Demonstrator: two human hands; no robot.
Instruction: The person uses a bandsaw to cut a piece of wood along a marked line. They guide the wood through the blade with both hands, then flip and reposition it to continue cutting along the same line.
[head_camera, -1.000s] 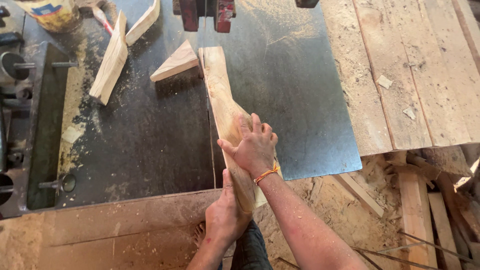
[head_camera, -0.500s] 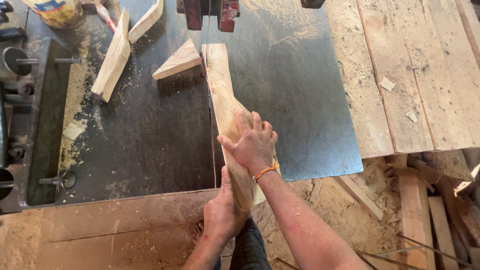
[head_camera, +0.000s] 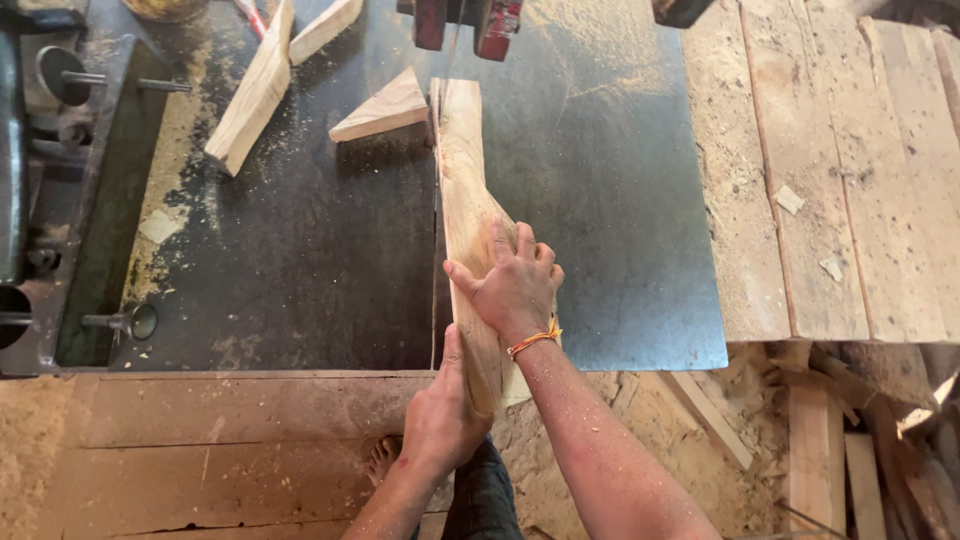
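A long pale wooden piece (head_camera: 462, 170) lies lengthwise on the dark steel saw table (head_camera: 300, 250), its far end close to the red blade guard (head_camera: 468, 22). My right hand (head_camera: 515, 285) presses flat on top of its near part, fingers spread, an orange thread around the wrist. My left hand (head_camera: 442, 418) grips the near end of the wood from below, at the table's front edge. A thin saw slit runs down the table along the piece's left side.
A wedge offcut (head_camera: 385, 108) lies left of the wood, with two longer offcuts (head_camera: 252, 95) at the far left. Machine parts (head_camera: 40, 180) stand along the left. Rough planks (head_camera: 830, 170) flank the right; scrap wood (head_camera: 840, 450) and sawdust lie below.
The wooden piece and both hands have slid a little forward, toward the blade guard. The grip of both hands is unchanged.
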